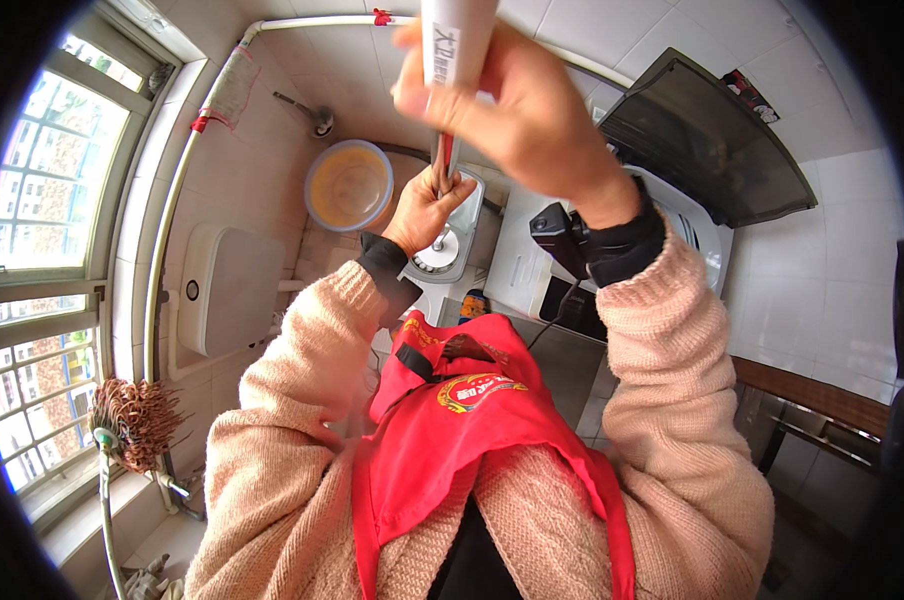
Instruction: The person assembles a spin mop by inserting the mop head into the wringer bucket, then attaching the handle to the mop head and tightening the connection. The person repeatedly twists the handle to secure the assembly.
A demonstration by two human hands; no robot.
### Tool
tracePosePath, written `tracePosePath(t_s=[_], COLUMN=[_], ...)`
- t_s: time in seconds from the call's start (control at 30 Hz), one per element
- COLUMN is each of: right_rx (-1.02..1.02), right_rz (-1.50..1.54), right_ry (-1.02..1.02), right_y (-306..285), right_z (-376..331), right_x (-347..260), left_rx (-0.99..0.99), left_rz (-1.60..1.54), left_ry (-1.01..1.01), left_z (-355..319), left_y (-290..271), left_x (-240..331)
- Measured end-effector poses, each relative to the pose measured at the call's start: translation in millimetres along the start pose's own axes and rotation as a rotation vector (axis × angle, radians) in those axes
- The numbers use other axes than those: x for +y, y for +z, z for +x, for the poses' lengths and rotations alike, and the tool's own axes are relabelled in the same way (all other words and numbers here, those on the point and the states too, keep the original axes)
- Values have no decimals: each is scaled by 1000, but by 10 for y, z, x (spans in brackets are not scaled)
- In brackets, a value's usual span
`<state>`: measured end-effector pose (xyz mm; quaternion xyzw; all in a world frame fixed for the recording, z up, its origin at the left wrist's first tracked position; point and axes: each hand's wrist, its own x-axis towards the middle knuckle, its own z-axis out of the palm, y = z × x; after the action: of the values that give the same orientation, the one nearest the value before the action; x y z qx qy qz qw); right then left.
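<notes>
right hand [532, 120] grips white tube [459, 40]; basin [349, 186], window [42, 200] beside.

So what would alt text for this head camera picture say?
Seen from above, a person in a pink sweater and red apron raises a white tube in the right hand, while the left hand touches something small over a white appliance beside an orange basin.

Right hand [517, 110] raised above left hand [427, 205], tube [459, 40] held between; basin [349, 186] left of the hands, wall tank [230, 288] further left, mop head [137, 420] below the tank.
</notes>
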<state>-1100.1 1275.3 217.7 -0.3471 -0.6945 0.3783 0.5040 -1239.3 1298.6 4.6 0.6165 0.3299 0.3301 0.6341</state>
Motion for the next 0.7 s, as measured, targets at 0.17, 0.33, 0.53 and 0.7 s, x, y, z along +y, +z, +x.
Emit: tracePosePath(t_s=[0.17, 0.33, 0.53, 0.7], right_rx=[132, 256, 297, 251], right_rz=[268, 269, 341, 366], right_ry=[-257, -329, -335, -222], right_y=[-132, -46, 111, 112], right_z=[384, 416, 343, 317], right_x=[-399, -474, -411, -399], left_rx=[12, -91, -45, -71], left_rz=[145, 250, 53, -6], left_ry=[20, -37, 45, 78], left_z=[-55, -66, -132, -85], left_y=[146, 53, 193, 179], left_x=[41, 351, 840, 869])
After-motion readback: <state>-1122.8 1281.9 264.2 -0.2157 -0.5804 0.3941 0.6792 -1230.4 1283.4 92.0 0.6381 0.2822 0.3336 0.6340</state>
